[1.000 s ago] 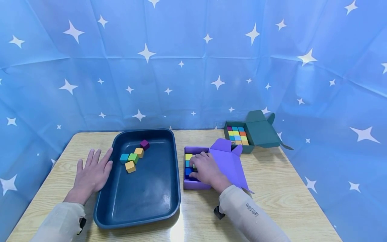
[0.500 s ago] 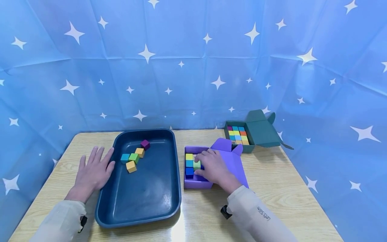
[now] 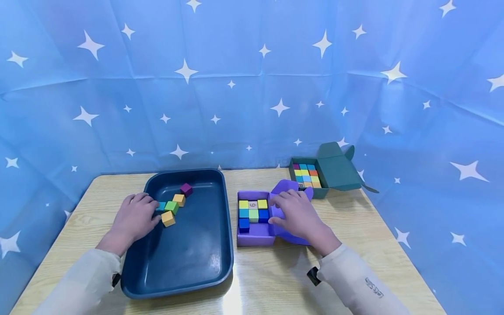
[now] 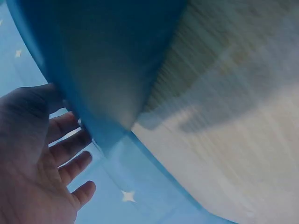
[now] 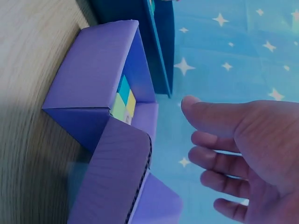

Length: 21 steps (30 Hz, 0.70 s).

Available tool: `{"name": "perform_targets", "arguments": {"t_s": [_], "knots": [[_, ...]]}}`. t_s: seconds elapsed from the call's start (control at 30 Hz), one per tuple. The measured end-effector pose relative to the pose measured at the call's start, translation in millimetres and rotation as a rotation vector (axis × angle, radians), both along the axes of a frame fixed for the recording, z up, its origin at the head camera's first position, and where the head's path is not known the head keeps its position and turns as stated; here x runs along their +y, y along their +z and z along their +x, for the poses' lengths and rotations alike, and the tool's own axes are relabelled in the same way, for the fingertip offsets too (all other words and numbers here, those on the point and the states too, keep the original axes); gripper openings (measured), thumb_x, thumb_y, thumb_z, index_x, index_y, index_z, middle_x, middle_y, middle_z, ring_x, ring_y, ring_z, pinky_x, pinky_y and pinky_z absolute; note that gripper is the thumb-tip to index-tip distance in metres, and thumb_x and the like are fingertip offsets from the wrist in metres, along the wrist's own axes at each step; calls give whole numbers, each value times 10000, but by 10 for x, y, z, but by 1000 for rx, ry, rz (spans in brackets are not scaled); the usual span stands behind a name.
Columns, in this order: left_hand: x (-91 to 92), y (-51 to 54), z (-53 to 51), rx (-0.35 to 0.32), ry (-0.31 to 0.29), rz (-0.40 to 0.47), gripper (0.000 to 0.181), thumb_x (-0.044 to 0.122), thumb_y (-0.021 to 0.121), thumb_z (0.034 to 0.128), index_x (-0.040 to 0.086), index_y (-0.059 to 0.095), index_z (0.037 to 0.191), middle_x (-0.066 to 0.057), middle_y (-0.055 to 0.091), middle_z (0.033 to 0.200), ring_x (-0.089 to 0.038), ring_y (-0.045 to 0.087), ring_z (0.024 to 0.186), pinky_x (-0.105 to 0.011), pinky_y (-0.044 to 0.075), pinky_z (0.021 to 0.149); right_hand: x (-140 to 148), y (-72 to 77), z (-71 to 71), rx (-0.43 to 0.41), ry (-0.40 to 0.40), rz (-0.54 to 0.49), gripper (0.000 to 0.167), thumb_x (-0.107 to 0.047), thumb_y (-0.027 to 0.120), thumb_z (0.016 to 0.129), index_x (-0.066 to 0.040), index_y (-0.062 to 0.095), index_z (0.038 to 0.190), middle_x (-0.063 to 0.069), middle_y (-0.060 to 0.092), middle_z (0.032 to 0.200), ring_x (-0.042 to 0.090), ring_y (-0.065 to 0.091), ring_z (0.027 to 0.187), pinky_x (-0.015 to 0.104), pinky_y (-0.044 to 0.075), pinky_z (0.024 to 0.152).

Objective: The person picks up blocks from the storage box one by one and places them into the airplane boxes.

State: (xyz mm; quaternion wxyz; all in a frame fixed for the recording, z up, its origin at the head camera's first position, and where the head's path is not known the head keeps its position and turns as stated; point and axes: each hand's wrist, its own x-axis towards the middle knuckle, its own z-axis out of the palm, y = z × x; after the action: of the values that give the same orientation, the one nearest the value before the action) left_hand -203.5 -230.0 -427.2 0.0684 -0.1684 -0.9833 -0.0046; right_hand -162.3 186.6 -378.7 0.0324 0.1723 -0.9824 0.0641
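Note:
My left hand (image 3: 135, 218) is over the left rim of a dark blue tray (image 3: 185, 262), its fingertips beside a teal cube (image 3: 160, 206). Its fingers hang loosely bent in the left wrist view, with nothing seen between them. Near it in the tray are a green cube (image 3: 171, 207), an orange cube (image 3: 168, 218), a second orange cube (image 3: 179, 200) and a purple cube (image 3: 187, 189). My right hand (image 3: 299, 214) hovers over the lid of a purple box (image 3: 256, 240), fingers loosely curved and holding nothing. Inside that box sit several cubes, one dark blue cube (image 3: 244, 225) at front left.
Behind the purple box stands a dark green box (image 3: 320, 193) with several coloured cubes, its lid (image 3: 340, 173) folded out to the right. The purple lid (image 3: 285, 187) also lies to the right, under my right hand. A blue starry cloth (image 3: 220, 96) hangs behind the wooden table (image 3: 354, 232).
My right hand has pulled out of the purple box and moved right, uncovering a dark blue cube and a yellow one. My left hand has shifted from the table to the teal cube.

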Motion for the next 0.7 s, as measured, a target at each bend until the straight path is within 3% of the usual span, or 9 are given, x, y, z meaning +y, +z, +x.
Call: {"name": "perform_targets", "arguments": {"t_s": [0.27,0.5,0.7], "knots": [[104,55,-43,-135,-22,-147,469,373,796,782,35,699,1092,-151,699,1011,-340,562,959,-571,450,911,90,-41,65,-20,52,-36,457,-445,708,866,-158,657,1218,18,677,1225,262,580,1195,510,421,1033],[202,182,-109,-243,-12,-128,338,325,805,782,51,717,959,-93,689,859,-266,527,810,-503,476,793,580,-185,37,-52,-88,-212,466,-371,675,910,-83,620,1273,102,663,1252,334,599,1188,548,458,1009],[315,277,-180,-337,7,-93,244,258,795,798,47,707,883,-43,626,721,-227,507,704,-443,481,717,1068,-333,29,-131,-215,-346,477,-309,624,953,-9,561,1317,204,620,1287,396,588,1174,552,499,948]]}}
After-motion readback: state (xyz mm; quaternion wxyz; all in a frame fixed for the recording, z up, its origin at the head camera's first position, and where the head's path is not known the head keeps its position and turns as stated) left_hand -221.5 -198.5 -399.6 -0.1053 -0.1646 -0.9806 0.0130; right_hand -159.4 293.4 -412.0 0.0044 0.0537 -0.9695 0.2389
